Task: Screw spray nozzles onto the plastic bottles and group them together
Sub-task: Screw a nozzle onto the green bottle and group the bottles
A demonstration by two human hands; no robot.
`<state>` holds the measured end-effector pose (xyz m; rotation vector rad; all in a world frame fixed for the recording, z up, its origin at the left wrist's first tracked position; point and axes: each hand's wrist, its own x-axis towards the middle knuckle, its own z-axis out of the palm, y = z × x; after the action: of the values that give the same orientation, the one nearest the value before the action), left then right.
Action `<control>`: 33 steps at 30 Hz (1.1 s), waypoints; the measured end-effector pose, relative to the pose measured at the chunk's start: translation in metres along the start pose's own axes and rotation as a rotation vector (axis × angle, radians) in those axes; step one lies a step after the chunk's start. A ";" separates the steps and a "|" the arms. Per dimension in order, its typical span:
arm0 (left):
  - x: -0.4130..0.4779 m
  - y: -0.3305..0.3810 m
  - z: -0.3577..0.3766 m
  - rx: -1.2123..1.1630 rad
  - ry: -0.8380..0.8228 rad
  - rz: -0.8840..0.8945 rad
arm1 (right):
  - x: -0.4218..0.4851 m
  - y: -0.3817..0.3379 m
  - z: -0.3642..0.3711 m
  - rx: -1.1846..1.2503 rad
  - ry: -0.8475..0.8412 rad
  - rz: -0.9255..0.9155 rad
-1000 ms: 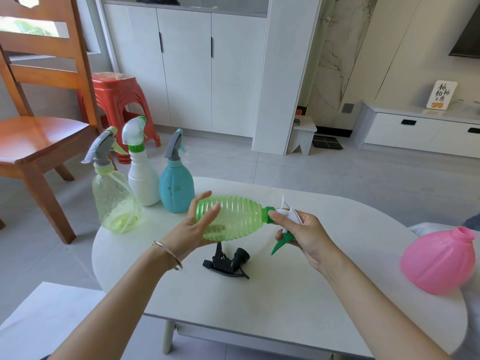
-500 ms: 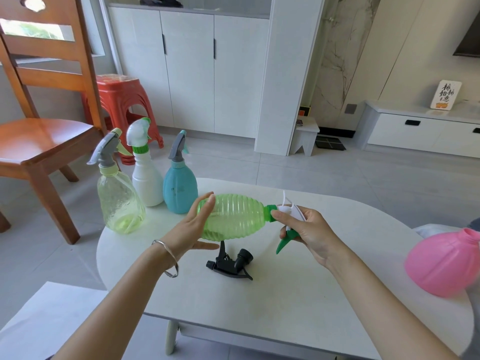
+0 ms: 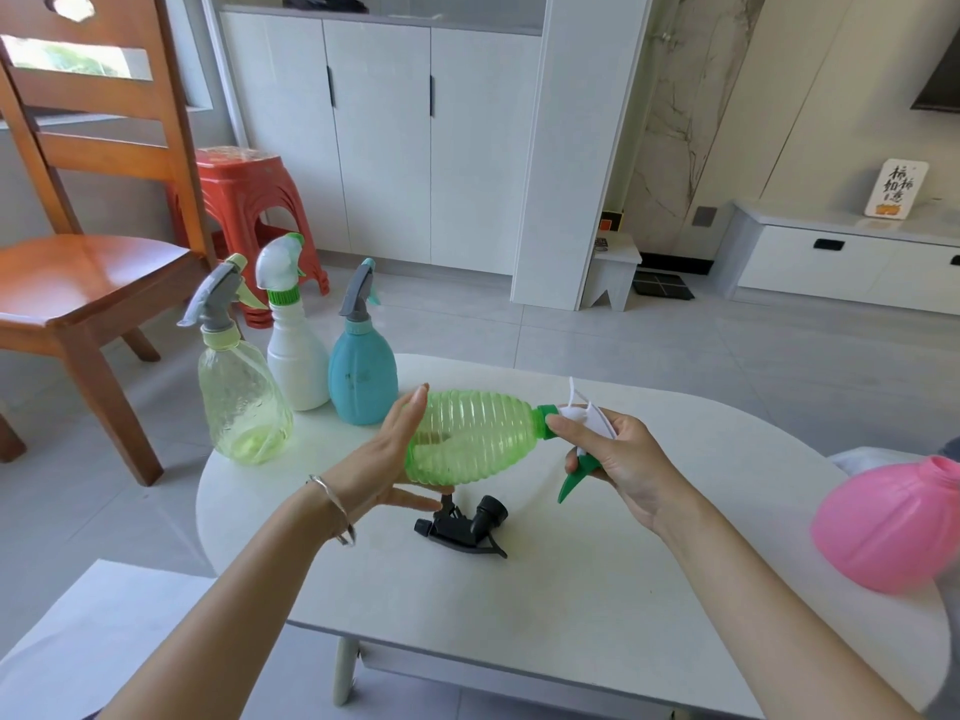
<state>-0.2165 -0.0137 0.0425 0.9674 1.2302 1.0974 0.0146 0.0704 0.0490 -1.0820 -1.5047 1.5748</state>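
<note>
- Only writing anywhere was a little white sign [image 3: 896, 188] on the low cabinet way off to the right, black brush-style characters on it, couldn't read them. None of the bottles had a label or brand I could make out.
- Left hand [image 3: 383, 462] was spread pretty wide, fingers mostly straight, cupping the fat base end of the ribbed green bottle [image 3: 470, 437]. Palm on the bottom, fingertips reaching over the top edge, lower fingers underneath.
- Right hand [image 3: 621, 459] was curled around the white nozzle [image 3: 584, 414] at the bottle's green collar, thumb tip pressed right against the collar. Its green trigger [image 3: 575, 478] stuck out below the fingers, pointing down.
- Green bottle was held off the white table [image 3: 597, 605], lying sideways: long axis roughly left to right, base left, neck right.
- A loose black nozzle [image 3: 464, 525] lay on the table just under the bottle.
- Pink bottle [image 3: 891, 530], no nozzle on it, was over at the right edge with its open neck pointing up and right.
- Three finished ones stood upright together at the far left: clear yellowish bottle [image 3: 240, 393], white bottle [image 3: 294, 350], teal bottle [image 3: 362, 374].
</note>
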 end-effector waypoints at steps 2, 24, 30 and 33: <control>0.002 -0.002 -0.004 0.014 0.035 0.042 | 0.000 -0.001 0.000 0.016 0.019 0.011; -0.002 -0.013 0.005 0.310 0.378 0.160 | -0.001 -0.009 0.012 0.009 0.035 -0.015; -0.007 -0.011 0.007 0.375 0.376 0.307 | -0.001 -0.011 0.016 0.040 0.030 0.006; -0.007 -0.013 0.004 0.407 0.387 0.343 | -0.001 -0.012 0.015 0.045 0.001 0.003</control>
<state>-0.2109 -0.0231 0.0320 1.3536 1.6889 1.3756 0.0005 0.0642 0.0607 -1.0606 -1.4604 1.6025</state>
